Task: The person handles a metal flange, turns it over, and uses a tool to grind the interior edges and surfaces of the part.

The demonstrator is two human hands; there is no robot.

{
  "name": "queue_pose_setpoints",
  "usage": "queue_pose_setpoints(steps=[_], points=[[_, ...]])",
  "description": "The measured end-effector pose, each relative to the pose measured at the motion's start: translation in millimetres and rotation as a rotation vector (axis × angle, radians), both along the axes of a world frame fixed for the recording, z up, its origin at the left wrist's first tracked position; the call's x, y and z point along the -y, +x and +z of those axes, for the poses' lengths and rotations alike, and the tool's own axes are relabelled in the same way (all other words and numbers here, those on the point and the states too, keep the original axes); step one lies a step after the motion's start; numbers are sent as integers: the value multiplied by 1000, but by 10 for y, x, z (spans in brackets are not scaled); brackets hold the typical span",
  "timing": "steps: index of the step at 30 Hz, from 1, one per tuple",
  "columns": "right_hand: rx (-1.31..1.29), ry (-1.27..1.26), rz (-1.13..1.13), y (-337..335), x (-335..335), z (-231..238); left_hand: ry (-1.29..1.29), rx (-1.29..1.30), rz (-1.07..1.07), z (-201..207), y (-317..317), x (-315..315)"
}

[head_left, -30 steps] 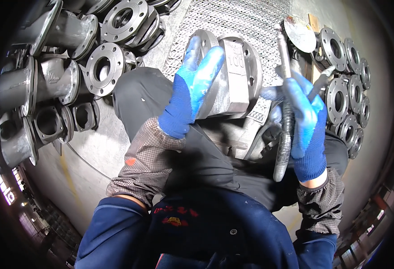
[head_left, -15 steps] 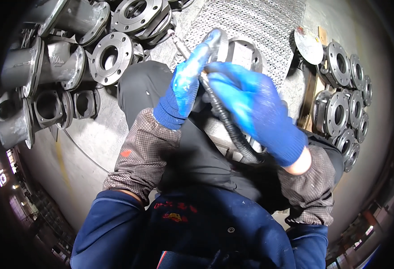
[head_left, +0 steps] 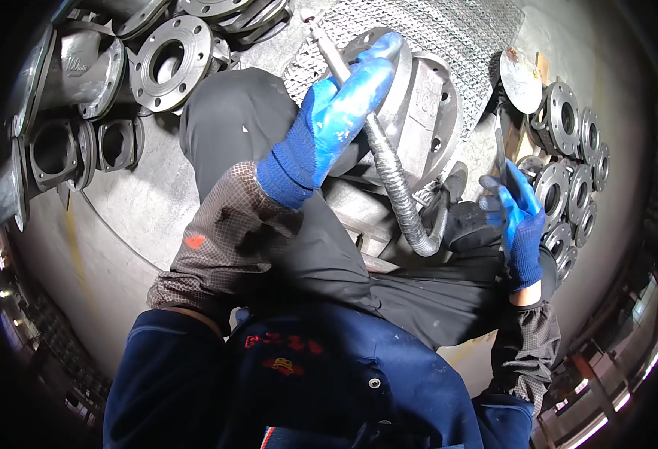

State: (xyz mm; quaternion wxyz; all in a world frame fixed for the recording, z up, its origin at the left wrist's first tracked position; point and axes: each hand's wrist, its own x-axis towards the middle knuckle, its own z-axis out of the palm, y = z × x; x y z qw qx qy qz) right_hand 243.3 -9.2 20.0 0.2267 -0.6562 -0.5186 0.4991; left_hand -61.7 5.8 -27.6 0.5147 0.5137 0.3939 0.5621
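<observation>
My left hand (head_left: pixel 351 112), in a blue coated glove, is closed around a slim metal hand tool with a narrow tip (head_left: pixel 329 49), probably an air grinder. A thick ribbed hose (head_left: pixel 390 168) runs down from it and bends back near my lap. Right beside that hand stands a grey flanged metal casting (head_left: pixel 422 112), partly hidden by the glove. Over by my right knee, my gloved right hand (head_left: pixel 520 217) grips a dark narrow bar (head_left: pixel 500 138) pointing away from me; its kind cannot be made out.
Several grey flanged castings (head_left: pixel 172 63) are stacked at the left. More flanged pieces (head_left: pixel 561 120) stand in rows at the right, beside a pale round disc (head_left: pixel 521 81). A patterned metal mat (head_left: pixel 456 30) lies beyond the casting. A thin cable (head_left: pixel 119 232) crosses the floor at left.
My right hand has left the hose and moved right, where the dark bar now shows in it. My left hand still holds the tool. The view has shifted, uncovering more of the casting.
</observation>
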Motion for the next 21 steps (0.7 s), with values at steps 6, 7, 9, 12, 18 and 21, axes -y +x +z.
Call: queue_pose_setpoints(steps=[6, 7, 9, 12, 18, 21], points=[[-62, -34, 39, -242, -34, 253, 82, -142, -17, -53, -21, -26], [-64, -38, 40, -278, -45, 291, 78, -144, -16, -49, -11, -29], [41, 21, 164, -319, -70, 318, 54, -79, 33, -57, -4, -43], [115, 371, 388, -198, -85, 150, 224, -320, 73, -46, -4, -68], [630, 685, 627, -416, -143, 405, 288, -505, 76, -72, -57, -47], [724, 612, 674, -430, -161, 564, 300, -445, 46, -102, -52, -46]])
